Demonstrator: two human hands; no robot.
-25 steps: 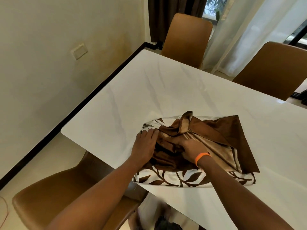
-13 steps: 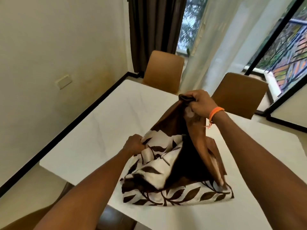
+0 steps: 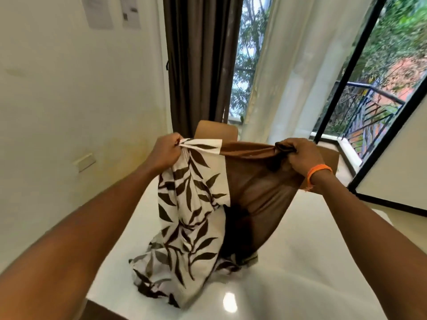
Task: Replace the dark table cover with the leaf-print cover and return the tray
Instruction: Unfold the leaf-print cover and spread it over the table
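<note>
Leaf-print white-and-brown fabric cover (image 3: pixel 189 204): now rising off the glossy white table (image 3: pixel 300 262), no longer bundled flat. Left hand (image 3: pixel 165 153) and right hand (image 3: pixel 298 155) are each gripping 1 top corner, stretching it open; spreading is likely next.

The leaf-print cover (image 3: pixel 187 218) hangs in front of the table (image 3: pixel 300 262), so the table's far edge is blocked. Only the top of 1 chair (image 3: pixel 216 130) peeks over it. The 2 wall papers (image 3: pixel 111 10) are cut off up top, print unreadable.
</note>
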